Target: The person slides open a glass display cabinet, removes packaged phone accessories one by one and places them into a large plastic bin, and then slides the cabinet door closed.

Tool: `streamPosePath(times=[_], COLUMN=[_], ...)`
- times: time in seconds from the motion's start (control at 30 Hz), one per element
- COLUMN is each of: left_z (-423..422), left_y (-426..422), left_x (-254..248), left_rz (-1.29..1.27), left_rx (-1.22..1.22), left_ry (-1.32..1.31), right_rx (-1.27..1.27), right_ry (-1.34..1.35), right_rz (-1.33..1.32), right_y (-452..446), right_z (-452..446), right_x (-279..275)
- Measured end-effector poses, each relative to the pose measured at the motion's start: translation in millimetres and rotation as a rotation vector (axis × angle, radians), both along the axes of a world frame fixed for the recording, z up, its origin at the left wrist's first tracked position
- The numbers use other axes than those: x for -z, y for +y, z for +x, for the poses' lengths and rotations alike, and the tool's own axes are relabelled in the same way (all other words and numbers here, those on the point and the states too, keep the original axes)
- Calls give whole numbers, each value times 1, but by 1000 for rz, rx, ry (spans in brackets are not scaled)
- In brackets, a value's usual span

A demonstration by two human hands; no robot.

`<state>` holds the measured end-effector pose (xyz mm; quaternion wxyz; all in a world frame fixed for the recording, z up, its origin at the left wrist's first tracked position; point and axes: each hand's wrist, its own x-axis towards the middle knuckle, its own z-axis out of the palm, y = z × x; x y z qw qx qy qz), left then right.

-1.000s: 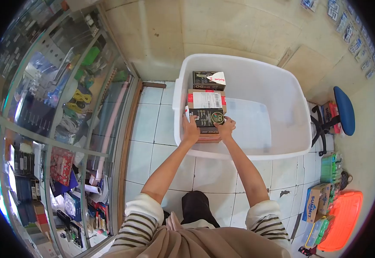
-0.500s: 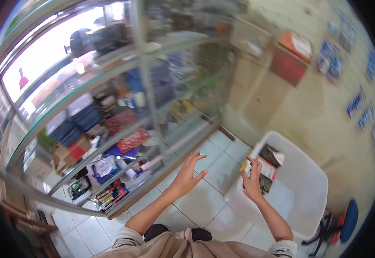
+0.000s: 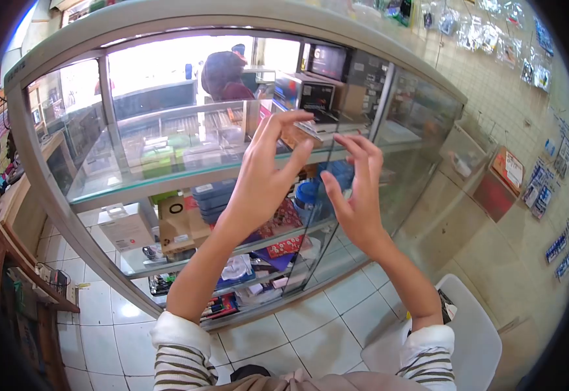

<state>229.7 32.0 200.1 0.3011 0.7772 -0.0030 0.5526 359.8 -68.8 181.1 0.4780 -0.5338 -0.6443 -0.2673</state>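
Observation:
My left hand point(image 3: 263, 173) is raised before the glass display cabinet point(image 3: 186, 26), its fingers curved and the thumb apart. Close by on the right, my right hand point(image 3: 360, 199) is also raised, with fingers bent and spread from the thumb. Neither hand holds anything that I can see. Behind them runs a glass shelf edge point(image 3: 147, 189). Below it, inside the cabinet, are blue cases point(image 3: 209, 199), a brown cardboard box point(image 3: 179, 225), a white box point(image 3: 126, 228) and a blue round container point(image 3: 306, 193). Whether the fingertips touch the cabinet I cannot tell.
A white plastic tub point(image 3: 477, 326) stands at lower right, partly behind my right arm. Packaged goods point(image 3: 539, 195) hang on the right wall beside a red box point(image 3: 495, 195). Beyond the cabinet is a person point(image 3: 224, 75). A wooden counter point(image 3: 23, 176) lies left.
My view has swung up and left toward the cabinet. Both hands have risen from above the floor and tub to in front of the shelves and are closer together.

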Motion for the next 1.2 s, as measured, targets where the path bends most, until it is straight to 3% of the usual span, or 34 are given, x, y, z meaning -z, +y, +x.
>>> streamPosePath(times=[0.07, 0.1, 0.17, 0.27, 0.33, 0.37, 0.43, 0.47, 0.63, 0.7, 0.87, 1.0, 1.13, 1.2], left_z=[8, 15, 38, 84, 107, 120, 140, 146, 155, 155, 151, 150, 98, 75], left_y=[19, 33, 65, 109, 130, 143, 160, 164, 158, 164, 166, 176, 142, 131], left_x=[-9, -12, -18, -24, -25, -24, -21, -15, -6, -5, -4, 0, -17, -22], left_rz=[-235, -237, -39, -91, -158, -156, -307, -306, -282, -362, -528, -552, -549, -629], left_rx=[192, 186, -49, -124, -162, -157, -121, -118, -65, -46, -50, -296, -292, -67], left_ry=[-43, -49, -1, -7, 174, 169, 543, 545, 334, 364, 357, 332, 264, 282], right_rx=[-30, -4, 17, 215, 574, 626, 701, 769, 701, 678, 594, 579, 449, 393], right_ry=[-45, -95, -154, -341, -433, -414, -455, -490, -256, -214, -213, -173, -217, -224], right_rz=[26, 59, 97, 67, -187, -213, -221, -233, -389, -448, -335, -253, -72, 14], right_y=[30, 46, 80, 120, 133, 135, 133, 132, 142, 141, 129, 117, 109, 103], right_z=[-6, -6, 3, 26, 35, 34, 32, 31, 48, 46, 33, 13, 6, 6], right_x=[-13, -17, -22, -15, -11, -8, -12, -12, -11, -11, -15, -16, -13, -10])
